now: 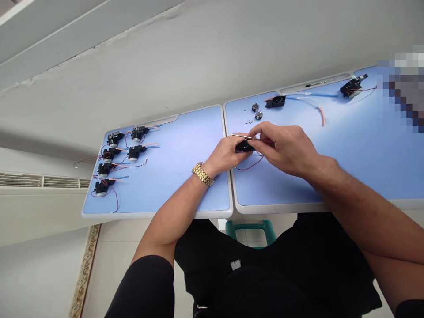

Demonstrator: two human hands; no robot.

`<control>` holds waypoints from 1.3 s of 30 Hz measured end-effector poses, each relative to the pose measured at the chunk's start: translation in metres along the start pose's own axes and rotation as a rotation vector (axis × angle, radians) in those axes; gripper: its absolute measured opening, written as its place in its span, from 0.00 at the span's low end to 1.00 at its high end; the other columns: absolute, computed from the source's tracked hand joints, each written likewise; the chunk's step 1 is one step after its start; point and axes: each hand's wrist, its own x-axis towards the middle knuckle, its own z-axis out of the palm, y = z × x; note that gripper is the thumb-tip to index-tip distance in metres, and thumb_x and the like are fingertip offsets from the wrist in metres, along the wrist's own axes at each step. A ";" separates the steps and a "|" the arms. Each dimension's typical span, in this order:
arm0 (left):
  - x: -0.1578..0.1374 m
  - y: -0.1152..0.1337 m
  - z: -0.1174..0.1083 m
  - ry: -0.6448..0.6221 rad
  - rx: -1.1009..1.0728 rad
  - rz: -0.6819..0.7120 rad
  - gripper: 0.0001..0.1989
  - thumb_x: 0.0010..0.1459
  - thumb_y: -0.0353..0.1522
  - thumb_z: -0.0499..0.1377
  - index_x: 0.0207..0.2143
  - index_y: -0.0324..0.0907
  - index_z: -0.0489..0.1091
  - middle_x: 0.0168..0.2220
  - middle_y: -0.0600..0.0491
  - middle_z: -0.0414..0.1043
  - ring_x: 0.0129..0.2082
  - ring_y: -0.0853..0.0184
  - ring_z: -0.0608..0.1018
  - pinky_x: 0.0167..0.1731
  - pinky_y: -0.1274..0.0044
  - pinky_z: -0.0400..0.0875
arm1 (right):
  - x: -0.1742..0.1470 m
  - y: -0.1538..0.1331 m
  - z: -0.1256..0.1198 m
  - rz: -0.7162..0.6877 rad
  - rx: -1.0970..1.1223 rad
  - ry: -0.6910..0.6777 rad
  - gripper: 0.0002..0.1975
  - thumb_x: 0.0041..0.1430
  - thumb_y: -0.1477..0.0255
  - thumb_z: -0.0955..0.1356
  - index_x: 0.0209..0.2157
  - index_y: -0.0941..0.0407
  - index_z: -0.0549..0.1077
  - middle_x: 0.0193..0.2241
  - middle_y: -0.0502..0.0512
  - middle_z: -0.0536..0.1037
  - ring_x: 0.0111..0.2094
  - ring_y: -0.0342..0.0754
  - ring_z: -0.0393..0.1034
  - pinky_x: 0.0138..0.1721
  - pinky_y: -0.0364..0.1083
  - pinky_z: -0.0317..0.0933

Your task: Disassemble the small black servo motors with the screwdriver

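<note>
My left hand [228, 152], with a gold watch at the wrist, is closed around a small black plastic part [244, 145]. A red wire [250, 167] trails from below that part onto the table. My right hand [280, 141] pinches a slim metal tool [239, 135] that lies across the top of the black part. The tool's tip points left over my left hand; whether it is tweezers or a screwdriver I cannot tell. Just beyond my hands lie two small round dark-and-silver parts [259, 115] and several tiny pins [248, 122].
Two blue tabletops [185, 168] meet at a seam left of my hands. Several black units with wires and tubes [136, 152] lie at the left. Beyond my right hand are a black housing [276, 102], blue tubing [319, 94] and another black unit [351, 87].
</note>
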 end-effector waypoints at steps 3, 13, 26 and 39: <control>0.000 0.005 0.003 -0.014 -0.004 0.028 0.13 0.70 0.24 0.66 0.53 0.43 0.85 0.52 0.48 0.88 0.53 0.60 0.88 0.59 0.66 0.83 | -0.002 -0.001 0.007 0.030 -0.024 0.026 0.05 0.75 0.64 0.72 0.44 0.47 0.83 0.28 0.49 0.84 0.29 0.53 0.80 0.33 0.51 0.64; 0.000 0.004 0.003 -0.046 -0.003 0.013 0.13 0.67 0.23 0.66 0.50 0.44 0.84 0.54 0.49 0.88 0.54 0.58 0.87 0.61 0.63 0.83 | -0.001 0.010 0.014 0.001 -0.059 0.046 0.10 0.76 0.64 0.70 0.40 0.47 0.84 0.26 0.50 0.82 0.27 0.52 0.76 0.30 0.51 0.60; 0.000 0.002 -0.003 -0.125 -0.100 -0.019 0.10 0.66 0.24 0.68 0.47 0.43 0.85 0.50 0.50 0.89 0.50 0.61 0.89 0.54 0.68 0.85 | 0.002 0.018 0.014 -0.055 -0.115 -0.032 0.08 0.73 0.68 0.71 0.42 0.49 0.86 0.28 0.50 0.85 0.27 0.52 0.77 0.31 0.51 0.57; 0.000 0.000 -0.011 -0.241 -0.169 -0.058 0.09 0.67 0.29 0.70 0.50 0.43 0.84 0.46 0.50 0.88 0.48 0.62 0.88 0.53 0.69 0.82 | 0.006 0.015 0.000 -0.127 -0.222 -0.220 0.12 0.78 0.70 0.66 0.46 0.53 0.84 0.31 0.54 0.87 0.28 0.52 0.77 0.32 0.49 0.56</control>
